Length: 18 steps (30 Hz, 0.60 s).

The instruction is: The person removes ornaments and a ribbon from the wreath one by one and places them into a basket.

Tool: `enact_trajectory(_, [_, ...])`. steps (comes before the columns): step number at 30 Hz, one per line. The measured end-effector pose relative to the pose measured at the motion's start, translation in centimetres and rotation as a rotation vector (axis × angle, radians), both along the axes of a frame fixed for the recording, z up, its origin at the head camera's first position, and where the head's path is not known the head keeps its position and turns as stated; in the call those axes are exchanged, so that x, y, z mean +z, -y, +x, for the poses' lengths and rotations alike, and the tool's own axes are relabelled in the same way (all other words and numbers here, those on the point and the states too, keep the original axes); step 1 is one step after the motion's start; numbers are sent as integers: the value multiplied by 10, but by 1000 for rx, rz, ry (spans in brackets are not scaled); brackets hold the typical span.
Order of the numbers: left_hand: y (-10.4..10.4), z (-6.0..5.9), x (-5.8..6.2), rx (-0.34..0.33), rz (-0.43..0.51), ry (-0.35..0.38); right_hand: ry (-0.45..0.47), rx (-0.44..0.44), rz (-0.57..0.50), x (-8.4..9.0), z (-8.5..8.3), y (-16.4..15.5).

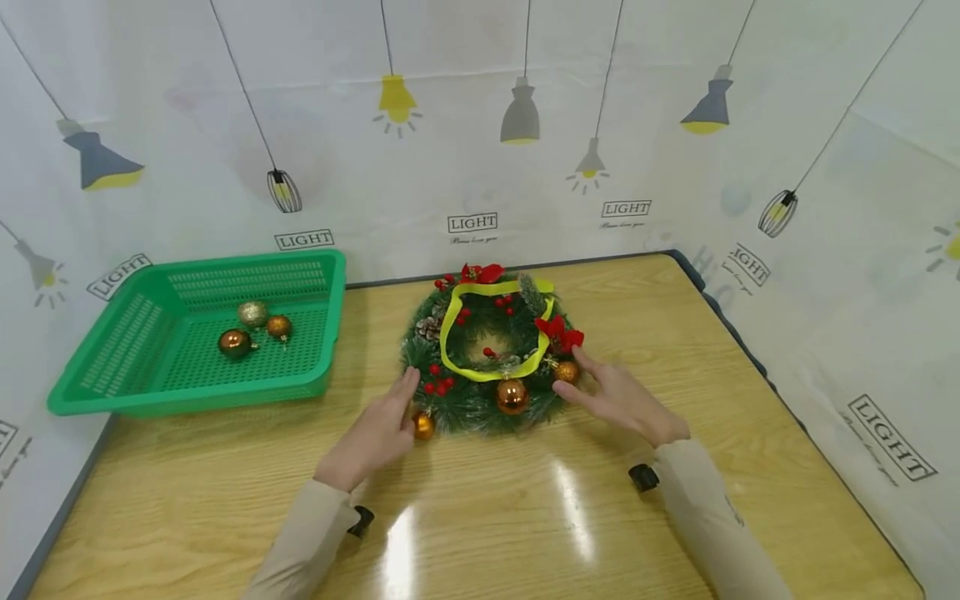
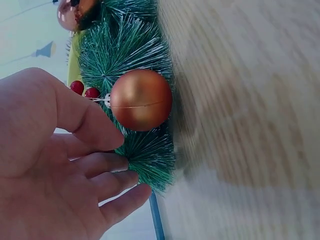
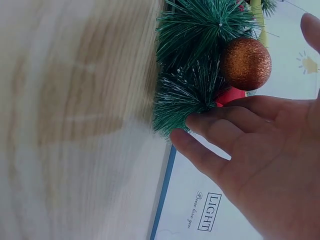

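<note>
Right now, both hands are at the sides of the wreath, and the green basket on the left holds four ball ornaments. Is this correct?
Not quite: the green basket holds three ball ornaments, not four, as the head view shows. The rest is right: the left hand and right hand are at the sides of the wreath.

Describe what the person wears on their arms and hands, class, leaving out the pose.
Both arms wear long beige sleeves reaching the wrists. A small black device sits at each wrist. The left hand and right hand are bare: no gloves, and no rings visible.
</note>
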State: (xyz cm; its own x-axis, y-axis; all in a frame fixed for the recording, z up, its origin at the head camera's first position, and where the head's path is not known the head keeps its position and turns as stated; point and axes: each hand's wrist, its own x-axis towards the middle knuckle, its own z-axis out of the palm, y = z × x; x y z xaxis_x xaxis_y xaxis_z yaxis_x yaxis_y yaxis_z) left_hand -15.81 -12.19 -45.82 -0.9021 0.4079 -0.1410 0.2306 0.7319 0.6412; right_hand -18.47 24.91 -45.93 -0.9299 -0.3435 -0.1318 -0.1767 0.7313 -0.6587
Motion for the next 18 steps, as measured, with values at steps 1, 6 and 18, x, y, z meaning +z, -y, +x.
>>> enact_trajectory(1, [0,-1,0,-1,2,-6,-9,5,-6,-1,1,0])
enact_trajectory(6, [1,-8,-1,-2,-3,-36,-37,16,-13,-3,5,1])
enact_trajectory(18, [4,-28,0,16,25,0,-19,24,-6,-5,15,3])
